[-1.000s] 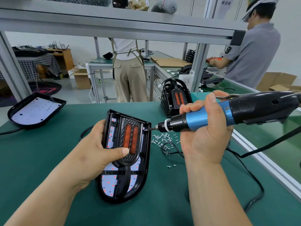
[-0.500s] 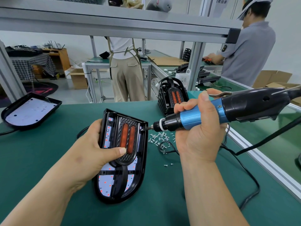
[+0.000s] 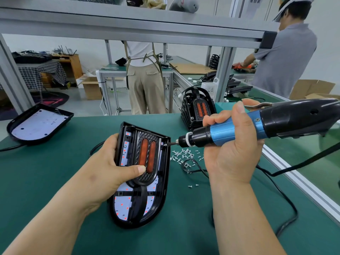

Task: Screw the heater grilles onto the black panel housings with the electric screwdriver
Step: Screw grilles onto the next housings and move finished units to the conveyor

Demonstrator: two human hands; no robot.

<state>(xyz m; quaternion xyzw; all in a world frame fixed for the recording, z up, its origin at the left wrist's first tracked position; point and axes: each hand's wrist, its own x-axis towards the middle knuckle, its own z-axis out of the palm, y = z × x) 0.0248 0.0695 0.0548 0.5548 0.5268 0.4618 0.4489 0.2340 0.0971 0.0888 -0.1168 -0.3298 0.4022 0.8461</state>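
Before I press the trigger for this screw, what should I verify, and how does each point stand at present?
1. Housing held: the left hand grips the black panel housing, its thumb pressing the heater grille: ok.
2. Tool held: the right hand grips the electric screwdriver: ok.
3. Bit position: the bit meets the housing's upper right edge beside the grille: ok.
4. Screw seated under the bit: too small to see: cannot tell.
5. Spare screws lie on the green mat beside the housing: ok.
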